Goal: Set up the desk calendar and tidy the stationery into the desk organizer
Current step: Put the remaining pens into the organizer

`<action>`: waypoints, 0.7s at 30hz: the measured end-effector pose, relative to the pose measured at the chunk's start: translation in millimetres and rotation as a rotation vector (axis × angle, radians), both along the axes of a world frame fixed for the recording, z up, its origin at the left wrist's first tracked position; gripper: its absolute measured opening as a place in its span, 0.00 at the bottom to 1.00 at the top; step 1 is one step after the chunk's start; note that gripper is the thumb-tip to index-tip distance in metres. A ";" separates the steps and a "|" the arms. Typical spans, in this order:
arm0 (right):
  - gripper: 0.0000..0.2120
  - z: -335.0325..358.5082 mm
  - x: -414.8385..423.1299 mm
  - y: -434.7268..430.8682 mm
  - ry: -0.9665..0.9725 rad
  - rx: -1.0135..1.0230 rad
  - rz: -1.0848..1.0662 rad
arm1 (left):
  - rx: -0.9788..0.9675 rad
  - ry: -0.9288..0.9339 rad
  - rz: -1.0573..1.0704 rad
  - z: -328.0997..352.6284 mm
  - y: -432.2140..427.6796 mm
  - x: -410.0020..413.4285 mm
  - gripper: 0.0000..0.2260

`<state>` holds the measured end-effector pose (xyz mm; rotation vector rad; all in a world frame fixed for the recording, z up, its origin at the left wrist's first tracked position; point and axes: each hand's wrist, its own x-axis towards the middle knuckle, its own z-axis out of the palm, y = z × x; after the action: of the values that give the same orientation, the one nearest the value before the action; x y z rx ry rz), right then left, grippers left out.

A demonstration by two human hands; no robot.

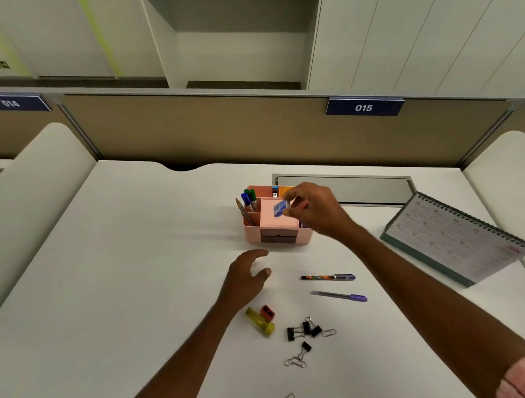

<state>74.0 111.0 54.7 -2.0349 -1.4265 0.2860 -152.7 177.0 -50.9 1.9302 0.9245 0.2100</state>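
While the right hand (315, 210) pinches a small blue block (281, 208), perhaps an eraser, over the pink organizer (279, 237), likely to drop it in, the left hand (247, 273) lies open just short of it.
- Calendar (453, 237): standing, right of the right hand.
- Pens (328, 277), clips (304, 330), sharpener (267, 312): loose on the worktop (138, 262) between the forearms.
- Labels: "015" (363, 107), "014" (11, 102).

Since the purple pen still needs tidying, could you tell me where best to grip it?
Probably at mid-barrel of the purple pen, from straight above, fingers on its near and far sides: it lies flat, crosswise on the desk, with clear gaps to the patterned pen behind and the binder clips in front.
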 end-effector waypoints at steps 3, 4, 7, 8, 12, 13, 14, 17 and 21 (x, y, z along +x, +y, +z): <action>0.13 -0.3 16.4 27.3 -0.085 0.019 -0.008 | 0.253 -0.016 -0.012 3.3 -2.5 3.9 0.18; 0.13 -0.8 21.0 35.7 -0.113 0.021 -0.002 | 0.340 -0.026 -0.010 6.8 -2.8 7.5 0.17; 0.15 -4.7 31.5 59.8 -0.206 0.000 0.022 | 0.589 -0.072 -0.047 19.2 0.9 21.4 0.19; 0.16 -6.3 33.6 66.9 -0.241 -0.014 0.028 | 0.637 -0.072 -0.080 22.4 2.7 26.5 0.20; 0.12 -10.6 37.1 93.1 -0.373 -0.103 0.097 | 0.689 0.008 -0.186 22.4 8.1 43.5 0.23; 0.11 -10.8 36.4 97.6 -0.403 -0.122 0.117 | 0.689 0.028 -0.200 20.7 7.9 46.3 0.23; 0.11 -11.1 35.9 102.3 -0.431 -0.143 0.135 | 0.696 0.047 -0.213 18.4 7.9 49.0 0.24; 0.10 -13.4 35.6 113.1 -0.526 -0.227 0.201 | 0.719 0.107 -0.255 11.9 6.8 53.7 0.25; 0.09 -16.4 39.1 125.2 -0.659 -0.362 0.313 | 0.711 0.140 -0.251 11.2 5.2 59.2 0.26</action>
<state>113.1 236.2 38.3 -2.3059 -2.2410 -0.0149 -93.5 182.2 -39.8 2.7250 0.7365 0.2832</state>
